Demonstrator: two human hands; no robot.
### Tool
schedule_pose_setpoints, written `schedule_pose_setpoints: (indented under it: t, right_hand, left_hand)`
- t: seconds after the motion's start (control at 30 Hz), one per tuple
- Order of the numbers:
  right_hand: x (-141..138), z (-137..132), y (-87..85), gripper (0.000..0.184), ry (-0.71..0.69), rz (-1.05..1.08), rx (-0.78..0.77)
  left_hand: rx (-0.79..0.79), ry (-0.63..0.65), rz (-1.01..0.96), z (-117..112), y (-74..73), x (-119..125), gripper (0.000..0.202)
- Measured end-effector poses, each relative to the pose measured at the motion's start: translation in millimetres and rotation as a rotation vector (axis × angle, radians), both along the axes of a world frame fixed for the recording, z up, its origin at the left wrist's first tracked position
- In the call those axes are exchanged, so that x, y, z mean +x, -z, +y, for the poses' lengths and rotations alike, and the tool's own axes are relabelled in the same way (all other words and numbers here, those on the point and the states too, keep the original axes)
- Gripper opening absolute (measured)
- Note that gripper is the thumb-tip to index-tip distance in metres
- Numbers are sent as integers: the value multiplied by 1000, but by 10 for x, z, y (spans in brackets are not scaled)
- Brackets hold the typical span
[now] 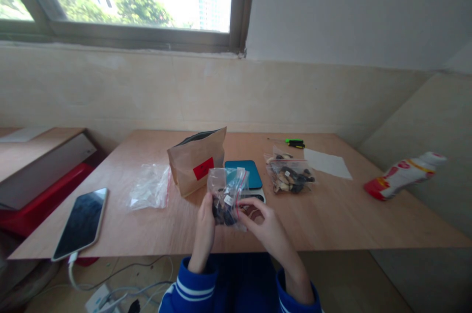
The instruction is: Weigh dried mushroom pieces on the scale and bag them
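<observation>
A plywood desk runs beneath a window, with a pale wall behind it, and its items are spread out in a loose row, leaving the front edge free for the hands. A smartphone lies near the left edge, where its cable can drop to a power strip on the floor. A kraft paper pouch with a red label stands upright, its dark lining showing at the open top, beside a crumpled clear plastic bag. A teal-topped digital scale sits centrally, within easy reach. To its right lies a zip bag of mixed pieces. The left hand cups a smaller zip bag of dark pieces from below, lifting it clear of the desk just in front of the scale, while the right hand pinches that bag's lower edge narrowly between thumb and fingers.
</observation>
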State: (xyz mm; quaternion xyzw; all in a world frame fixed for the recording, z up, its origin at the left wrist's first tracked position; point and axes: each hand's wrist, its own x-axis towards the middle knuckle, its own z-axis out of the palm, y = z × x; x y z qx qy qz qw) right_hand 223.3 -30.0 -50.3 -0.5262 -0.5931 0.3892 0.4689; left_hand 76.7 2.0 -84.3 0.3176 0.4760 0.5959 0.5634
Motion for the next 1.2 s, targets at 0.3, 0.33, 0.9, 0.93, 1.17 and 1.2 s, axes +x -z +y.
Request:
schedule_pose_setpoints:
  t: [0.3,0.33,0.9,0.93,1.17,1.2]
  right_hand:
    - [66,63,-268,24,200,297,115]
    - [78,108,-338,25,206,326,136]
    - [-431,1542,-1270,17,-262,-112,569]
    - [-439,1561,-1227,17,-270,-135,561]
    - [-474,1616,-1017,26,-254,-170,586]
    - [-482,1621,-1012,27,-253,-175,586]
  left_hand:
    - [-51,-54,-165,46,66,-29,57]
    - [-54,-54,-177,46,64,-39,56]
    - [-131,-12,-231,144,3,-149,38]
    - [-131,-20,-243,148,5,-149,36]
    - [-140,-44,-248,177,61,-148,33]
    - [-142,-53,-246,176,64,-149,31]
